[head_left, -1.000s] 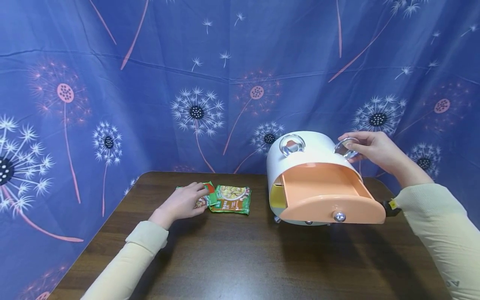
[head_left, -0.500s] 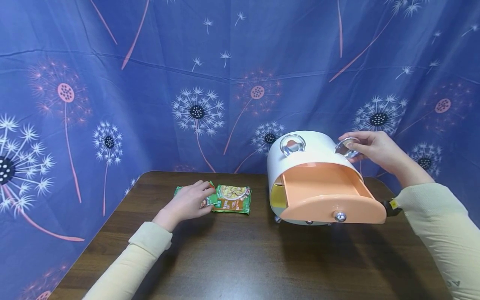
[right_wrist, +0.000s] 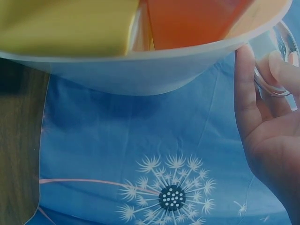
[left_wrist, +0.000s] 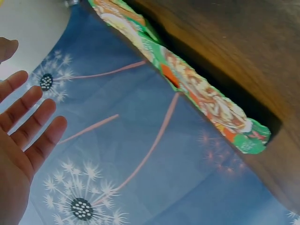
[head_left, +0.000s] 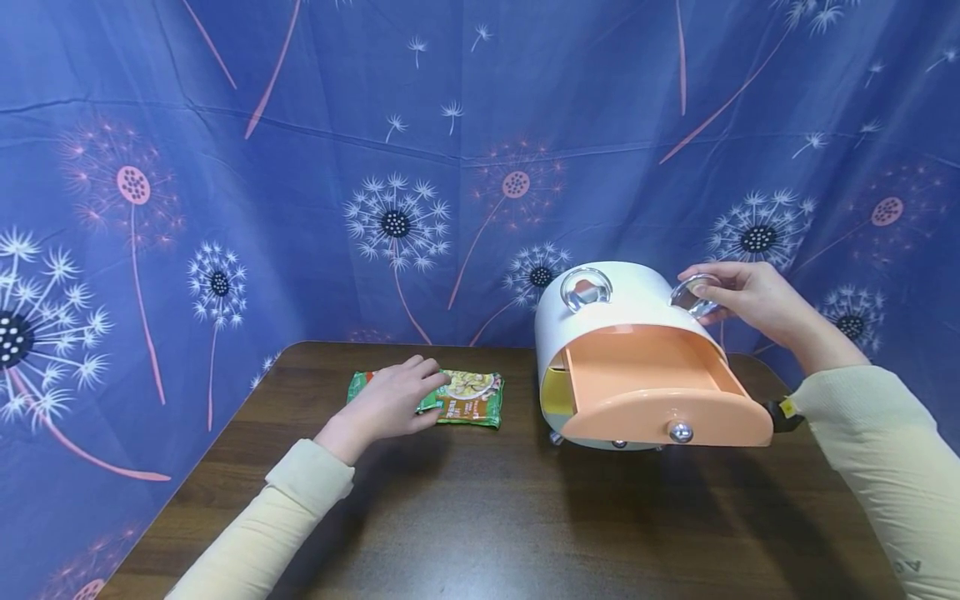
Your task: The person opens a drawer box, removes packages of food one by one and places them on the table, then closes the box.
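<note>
Two green food packets lie side by side at the back left of the table. My left hand (head_left: 390, 402) hovers over them, hiding much of the left packet (head_left: 358, 382) and the near edge of the right packet (head_left: 476, 398). In the left wrist view its fingers (left_wrist: 40, 117) are spread and relaxed, apart from the packets and gripping nothing. On the right, my right hand (head_left: 761, 304) pinches a clear ring (head_left: 686, 296) on top of a rounded white box (head_left: 630, 292), thumb and fingers around it. The box's peach drawer (head_left: 622, 421) is pulled out, and nothing shows inside it.
A second clear ring (head_left: 585, 289) stands on the box's left top. Below the drawer is a yellow part (head_left: 556, 390). A chrome knob (head_left: 680, 432) sticks out of the drawer front. The brown table (head_left: 450, 517) meets a blue dandelion curtain (head_left: 300, 208) behind.
My left hand has shifted to the right across the packets, uncovering the left packet's far left end and covering more of the right one. My right hand stays on the ring.
</note>
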Available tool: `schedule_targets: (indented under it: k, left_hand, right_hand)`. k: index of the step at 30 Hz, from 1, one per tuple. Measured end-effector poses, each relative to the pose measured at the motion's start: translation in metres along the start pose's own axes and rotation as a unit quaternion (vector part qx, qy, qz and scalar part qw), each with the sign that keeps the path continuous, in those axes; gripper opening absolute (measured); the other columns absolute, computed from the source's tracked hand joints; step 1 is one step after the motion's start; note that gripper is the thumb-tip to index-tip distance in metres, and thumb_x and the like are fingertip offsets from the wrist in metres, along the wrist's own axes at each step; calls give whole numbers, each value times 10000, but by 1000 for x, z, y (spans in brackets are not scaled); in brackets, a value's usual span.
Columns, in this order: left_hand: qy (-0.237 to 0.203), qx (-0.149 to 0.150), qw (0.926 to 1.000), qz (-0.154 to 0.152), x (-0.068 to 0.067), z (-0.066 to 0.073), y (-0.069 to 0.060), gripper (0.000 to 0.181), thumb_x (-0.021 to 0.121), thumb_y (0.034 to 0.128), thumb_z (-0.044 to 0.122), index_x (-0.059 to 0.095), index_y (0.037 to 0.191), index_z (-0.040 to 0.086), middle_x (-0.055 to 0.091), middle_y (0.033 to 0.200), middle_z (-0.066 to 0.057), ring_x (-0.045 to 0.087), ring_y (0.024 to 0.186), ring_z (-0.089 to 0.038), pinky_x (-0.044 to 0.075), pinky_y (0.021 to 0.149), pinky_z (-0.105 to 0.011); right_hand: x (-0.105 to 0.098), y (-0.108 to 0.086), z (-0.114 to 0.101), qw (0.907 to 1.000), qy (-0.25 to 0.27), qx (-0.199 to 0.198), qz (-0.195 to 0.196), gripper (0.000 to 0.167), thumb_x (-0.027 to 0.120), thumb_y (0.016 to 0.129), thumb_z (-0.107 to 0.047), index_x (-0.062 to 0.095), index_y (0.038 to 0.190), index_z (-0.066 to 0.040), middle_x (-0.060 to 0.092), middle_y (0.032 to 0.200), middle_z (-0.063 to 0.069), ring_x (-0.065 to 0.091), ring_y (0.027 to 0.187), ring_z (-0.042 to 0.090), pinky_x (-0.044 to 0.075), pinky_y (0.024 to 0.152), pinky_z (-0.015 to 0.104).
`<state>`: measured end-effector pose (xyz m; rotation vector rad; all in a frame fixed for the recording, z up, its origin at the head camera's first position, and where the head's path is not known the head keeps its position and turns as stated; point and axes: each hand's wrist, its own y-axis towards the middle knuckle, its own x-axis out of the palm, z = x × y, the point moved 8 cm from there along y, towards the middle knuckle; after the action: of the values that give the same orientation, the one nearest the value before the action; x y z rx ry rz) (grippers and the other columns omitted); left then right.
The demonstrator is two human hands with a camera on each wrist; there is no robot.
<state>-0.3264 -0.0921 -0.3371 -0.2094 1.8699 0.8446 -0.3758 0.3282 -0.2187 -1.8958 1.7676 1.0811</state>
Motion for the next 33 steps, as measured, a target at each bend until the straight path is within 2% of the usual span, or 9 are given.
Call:
schedule_targets:
  k: [8,11,24,26,29,33]
  left_hand:
    - [234,185,9994,190,-12,10,12,357,684,775,331,639,1084,159,564,970,24,532,851,-151,467,581,-293]
    - [168,277,9992,236,-19,17,16,370,693,771,327,639,1094,155,567,971,21,533,854,-154,470,586,-294]
    - [-10,878,9928,818,-53,60,42,382,708,751,334,643,1078,147,574,966,20,538,898,-156,496,713,-287]
    - [-16,938,9920,848,-58,66,45,384,707,757,346,644,1077,144,576,969,19,538,902,-153,497,733,-282]
    - [4,984,9913,869,-63,74,51,375,690,774,364,643,1078,150,579,985,18,539,918,-149,495,751,-277]
    - [90,1085,9895,949,-71,86,58,387,670,791,398,633,1097,164,584,1005,20,535,940,-148,493,772,-276]
  right_hand:
    - [2,3,0,9993,360,-40,-87,373,569,939,-238,543,1264,-55,688,887,-136,666,817,55,563,677,305]
    - [2,4,-1,9994,308,-54,-138,383,575,935,-256,544,1264,-63,688,896,-138,661,831,36,564,688,316]
    - [-1,3,-3,9990,80,141,-421,446,569,938,-277,514,1308,-35,655,945,-171,655,846,20,561,724,339]
    - [-1,3,-3,9987,13,178,-475,458,570,937,-285,508,1318,-39,662,988,-125,667,846,51,560,727,331]
    - [-1,3,-4,9981,-174,209,-544,458,561,942,-293,503,1330,-57,659,1109,30,693,829,140,553,762,344]
    - [-1,3,-4,9969,-359,244,-649,466,538,952,-316,488,1348,-74,572,1256,204,704,827,220,523,840,396]
